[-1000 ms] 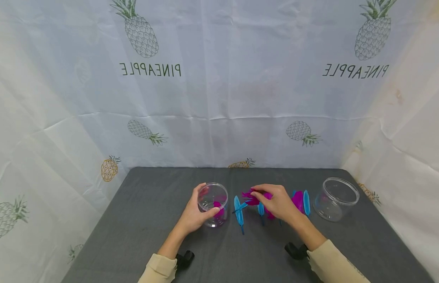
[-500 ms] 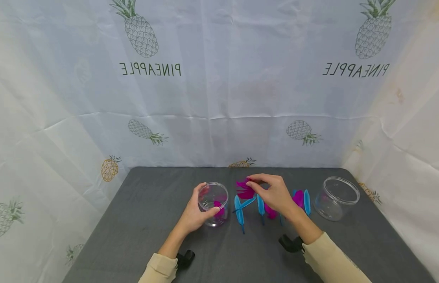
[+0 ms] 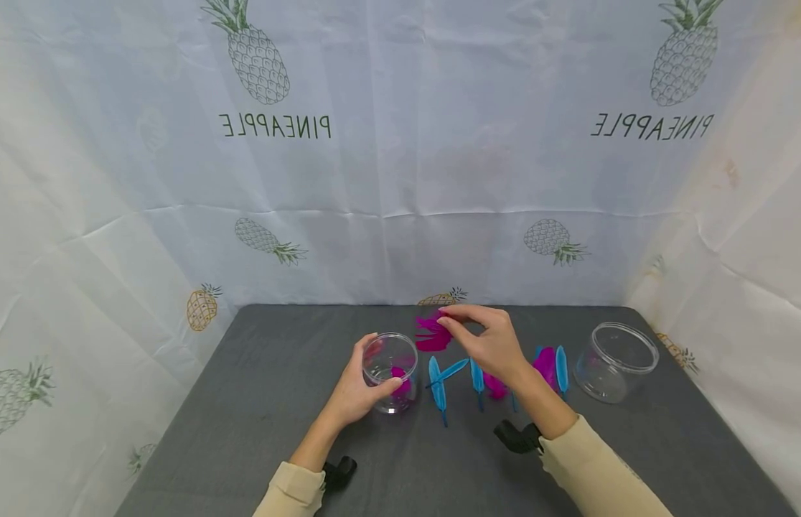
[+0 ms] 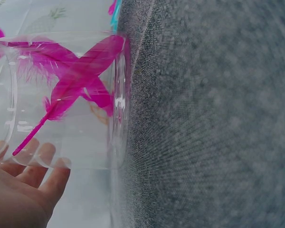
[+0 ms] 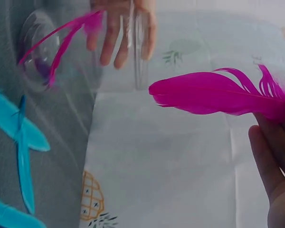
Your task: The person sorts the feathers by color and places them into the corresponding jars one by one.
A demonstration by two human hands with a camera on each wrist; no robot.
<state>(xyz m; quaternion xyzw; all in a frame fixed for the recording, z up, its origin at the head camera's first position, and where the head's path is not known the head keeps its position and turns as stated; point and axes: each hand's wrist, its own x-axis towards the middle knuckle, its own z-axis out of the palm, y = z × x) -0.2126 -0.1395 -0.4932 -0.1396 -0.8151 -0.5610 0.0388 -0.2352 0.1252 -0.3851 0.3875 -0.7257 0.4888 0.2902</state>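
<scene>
My left hand (image 3: 350, 395) grips a clear round jar (image 3: 382, 366) that stands upright on the table. Inside it, the left wrist view shows crossed magenta feathers (image 4: 69, 85) through the wall. Between thumb and fingers of my right hand (image 3: 494, 348) a magenta feather (image 3: 433, 337) is pinched, raised just right of the jar's rim. In the right wrist view this feather (image 5: 204, 92) points toward the jar's mouth, apart from it. Two crossed blue feathers (image 3: 436, 388) lie on the table beside the jar.
More blue feathers (image 3: 477, 377) and magenta feathers (image 3: 545, 365) lie to the right, partly behind my right forearm. A second clear jar (image 3: 610, 370) stands at the right of the dark grey table (image 3: 245, 402). A pineapple-print curtain (image 3: 407, 179) rises behind the table.
My right hand has lifted the magenta feather and moved it left, away from the other feathers and toward the jar. My left hand and the jar have stayed in place.
</scene>
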